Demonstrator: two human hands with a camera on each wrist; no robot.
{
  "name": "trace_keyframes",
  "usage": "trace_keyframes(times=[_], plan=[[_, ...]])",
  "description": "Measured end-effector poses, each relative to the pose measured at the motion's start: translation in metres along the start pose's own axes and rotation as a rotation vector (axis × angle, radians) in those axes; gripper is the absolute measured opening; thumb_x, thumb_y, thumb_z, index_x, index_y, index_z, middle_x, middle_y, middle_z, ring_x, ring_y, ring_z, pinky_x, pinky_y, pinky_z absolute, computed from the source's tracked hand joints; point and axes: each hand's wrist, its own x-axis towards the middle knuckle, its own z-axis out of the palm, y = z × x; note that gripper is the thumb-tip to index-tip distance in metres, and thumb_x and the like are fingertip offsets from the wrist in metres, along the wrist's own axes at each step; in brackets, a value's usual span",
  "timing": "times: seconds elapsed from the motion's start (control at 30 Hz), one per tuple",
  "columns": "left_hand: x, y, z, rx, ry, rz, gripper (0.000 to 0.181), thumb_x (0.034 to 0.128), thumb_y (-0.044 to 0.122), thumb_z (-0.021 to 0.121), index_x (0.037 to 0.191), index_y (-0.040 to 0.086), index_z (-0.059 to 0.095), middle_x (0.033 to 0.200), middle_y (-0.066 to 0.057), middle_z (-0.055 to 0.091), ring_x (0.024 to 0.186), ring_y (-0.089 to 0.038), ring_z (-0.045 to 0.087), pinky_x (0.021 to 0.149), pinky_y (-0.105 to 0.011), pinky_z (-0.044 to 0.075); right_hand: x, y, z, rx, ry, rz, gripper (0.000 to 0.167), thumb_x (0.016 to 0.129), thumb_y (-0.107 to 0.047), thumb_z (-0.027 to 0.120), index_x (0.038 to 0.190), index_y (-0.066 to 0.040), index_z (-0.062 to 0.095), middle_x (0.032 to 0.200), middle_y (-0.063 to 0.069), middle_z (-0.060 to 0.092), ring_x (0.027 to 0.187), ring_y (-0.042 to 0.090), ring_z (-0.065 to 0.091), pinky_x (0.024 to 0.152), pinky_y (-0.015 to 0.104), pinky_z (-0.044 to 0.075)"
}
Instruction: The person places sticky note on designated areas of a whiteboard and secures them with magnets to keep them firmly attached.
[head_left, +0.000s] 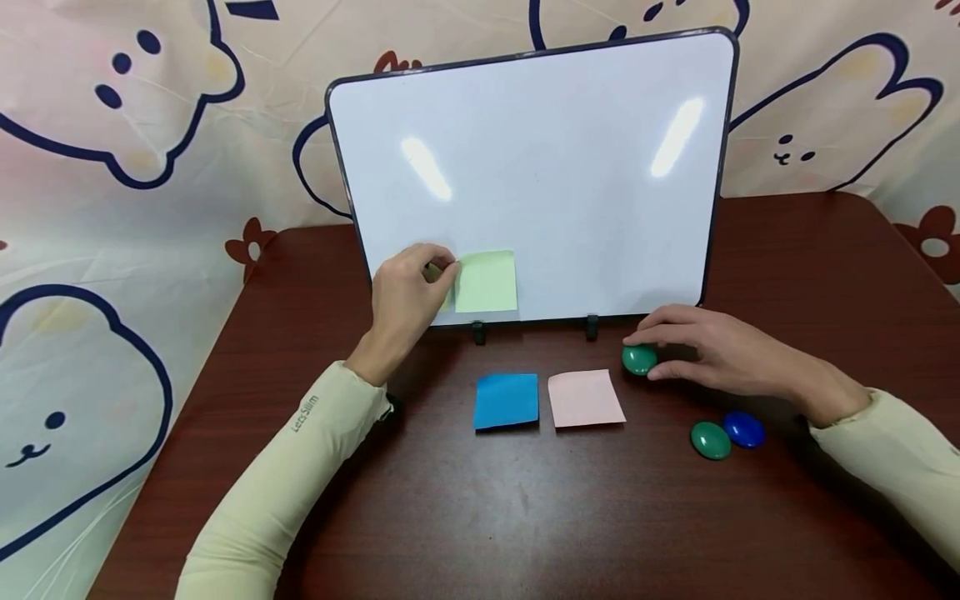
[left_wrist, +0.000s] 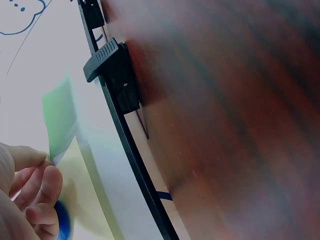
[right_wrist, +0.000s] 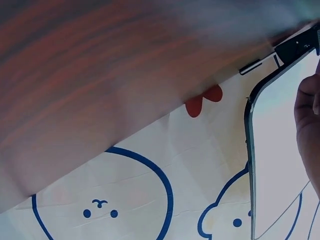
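Note:
My left hand (head_left: pixel 408 292) is at the lower left of the whiteboard (head_left: pixel 585 183), its thumb and forefinger pinching the left edge of a light green sticky note (head_left: pixel 486 282). Beside it, mostly behind that hand in the head view, a yellow sticky note (left_wrist: pixel 82 200) lies against the board. A round blue piece, likely a magnet (left_wrist: pixel 63 220), shows on the yellow note by the curled fingers. On the table, my right hand (head_left: pixel 712 350) grips a round green magnet (head_left: pixel 639 359) between thumb and fingers, just below the board's right part.
A blue sticky note (head_left: pixel 506 402) and a pink one (head_left: pixel 586 398) lie on the dark wooden table (head_left: pixel 487 517). Nearer my right sleeve are another green magnet (head_left: pixel 711 440) and a blue magnet (head_left: pixel 744 429). Black clips (head_left: pixel 479 332) stand under the board.

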Motion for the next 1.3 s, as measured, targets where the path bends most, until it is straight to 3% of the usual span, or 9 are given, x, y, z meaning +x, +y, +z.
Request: trace_keyframes(times=[0.37,0.87,1.3], plan=[[0.000,0.000,0.001,-0.021,-0.004,-0.004,0.009,0.0910,0.016,0.072,0.094,0.008,0.074,0.090,-0.008,0.074,0.075,-0.021,0.069,0.065,-0.036,0.055,0.014,-0.005,0.002,-0.098,0.064,0.049,0.049,0.080,-0.025,0.084,0.126,-0.025,0.068,0.120,-0.011,0.062,0.105,0.001,0.056,0.084,0.029,0.057],[-0.001,-0.001,0.000,-0.017,0.005,-0.004,0.009,0.0901,0.016,0.073,0.093,0.007,0.074,0.089,-0.008,0.074,0.071,-0.021,0.066,0.062,-0.035,0.053,0.030,-0.010,0.005,-0.134,0.170,0.066,0.049,0.079,-0.022,0.085,0.124,-0.018,0.069,0.117,-0.001,0.065,0.104,0.011,0.061,0.081,0.036,0.058],[-0.001,-0.001,0.000,-0.034,0.005,0.007,0.008,0.0903,0.015,0.073,0.093,0.007,0.073,0.089,-0.008,0.073,0.069,-0.020,0.065,0.062,-0.034,0.053,0.042,-0.015,0.008,-0.122,0.174,0.075,0.048,0.081,-0.025,0.083,0.126,-0.018,0.068,0.119,0.001,0.065,0.104,0.012,0.059,0.084,0.037,0.058]])
